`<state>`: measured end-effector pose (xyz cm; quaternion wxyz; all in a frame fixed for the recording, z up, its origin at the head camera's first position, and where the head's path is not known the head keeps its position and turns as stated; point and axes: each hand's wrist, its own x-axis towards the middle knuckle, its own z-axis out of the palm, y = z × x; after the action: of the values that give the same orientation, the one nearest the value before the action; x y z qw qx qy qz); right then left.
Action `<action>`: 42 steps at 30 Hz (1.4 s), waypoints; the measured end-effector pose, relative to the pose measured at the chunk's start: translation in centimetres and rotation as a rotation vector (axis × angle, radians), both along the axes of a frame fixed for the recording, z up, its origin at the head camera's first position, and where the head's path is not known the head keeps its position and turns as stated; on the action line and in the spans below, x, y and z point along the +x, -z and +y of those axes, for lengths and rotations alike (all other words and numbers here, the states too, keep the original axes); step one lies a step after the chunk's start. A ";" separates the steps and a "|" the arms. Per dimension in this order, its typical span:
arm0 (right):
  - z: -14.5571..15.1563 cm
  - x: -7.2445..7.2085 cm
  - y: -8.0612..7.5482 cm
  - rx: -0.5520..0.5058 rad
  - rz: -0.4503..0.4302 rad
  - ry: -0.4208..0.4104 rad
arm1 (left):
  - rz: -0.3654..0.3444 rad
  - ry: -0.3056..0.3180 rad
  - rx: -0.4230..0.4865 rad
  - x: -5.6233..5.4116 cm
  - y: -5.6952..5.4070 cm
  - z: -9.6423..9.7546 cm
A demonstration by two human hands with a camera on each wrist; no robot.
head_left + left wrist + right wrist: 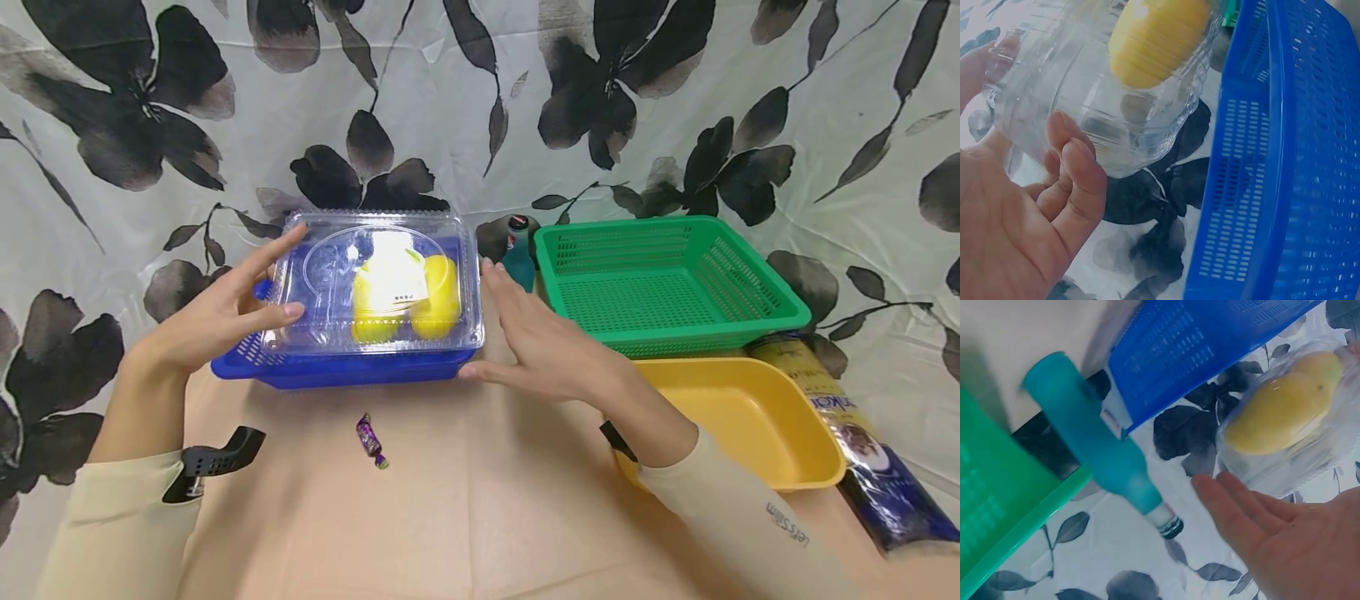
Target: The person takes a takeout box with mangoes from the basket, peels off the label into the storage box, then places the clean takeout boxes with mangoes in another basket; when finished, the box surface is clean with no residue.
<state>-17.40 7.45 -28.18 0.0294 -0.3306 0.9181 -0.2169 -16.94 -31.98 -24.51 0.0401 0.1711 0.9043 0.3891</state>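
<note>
A clear plastic clamshell box [322, 292] with yellow mangoes [437, 304] inside and a white label on its lid is held above the blue basket [360, 371]. My left hand [213, 312] grips the box's left end, thumb over the lid; curled fingers [1079, 169] show beside it in the left wrist view. At the right end, my right hand [543, 346] has its fingers straight along the side of the box; its contact is partly hidden. A purple wrapped candy [371, 440] lies on the table in front of the basket.
A teal bottle [519, 254] with a dark cap stands between the blue basket and a green basket [675, 333]. To the right, a yellow tray [738, 425] sits beside a blue and gold packet [862, 450]. A floral cloth [480, 100] hangs behind.
</note>
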 end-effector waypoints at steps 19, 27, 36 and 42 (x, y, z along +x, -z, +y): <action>5.8 2.2 -0.2 -0.130 -0.062 -0.091 | -0.082 0.284 0.248 2.2 1.1 4.2; 8.2 2.5 0.1 -0.323 -0.122 -0.118 | -0.104 0.346 0.300 2.8 2.4 6.5; 10.2 3.4 0.4 -0.303 -0.096 -0.102 | -0.198 0.390 0.356 3.9 3.3 8.3; 11.6 3.7 1.2 -0.295 -0.094 -0.102 | -0.190 0.346 0.287 5.2 4.3 9.3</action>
<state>-13.74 19.06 -29.37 0.0344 -0.3668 0.8559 -0.3630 -11.73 -22.63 -28.85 0.1665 0.2901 0.7891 0.5152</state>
